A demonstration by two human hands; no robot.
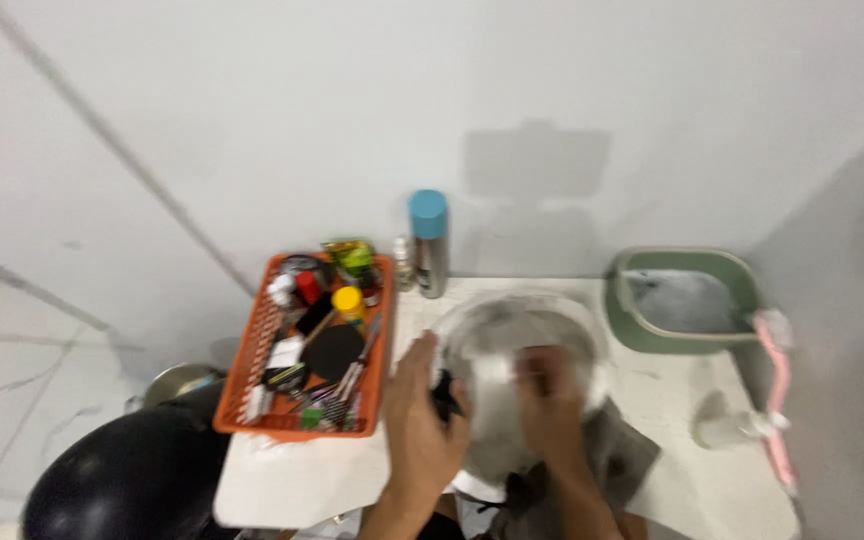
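We see our left hand (420, 425) and right hand (550, 400) with fingers grasping a blurred round clear bowl (517, 345) on the white tabletop (672, 400), its opening facing up; the orange plastic basket (252, 375) stands just left.

2 hands (422, 420) (552, 410) on blurred steel bowl (522, 330) — perhaps wiping, orange basket (252, 390) beside

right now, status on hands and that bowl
Both hands on the clear bowl: left hand at its side, right hand blurred over it. Orange basket close left.
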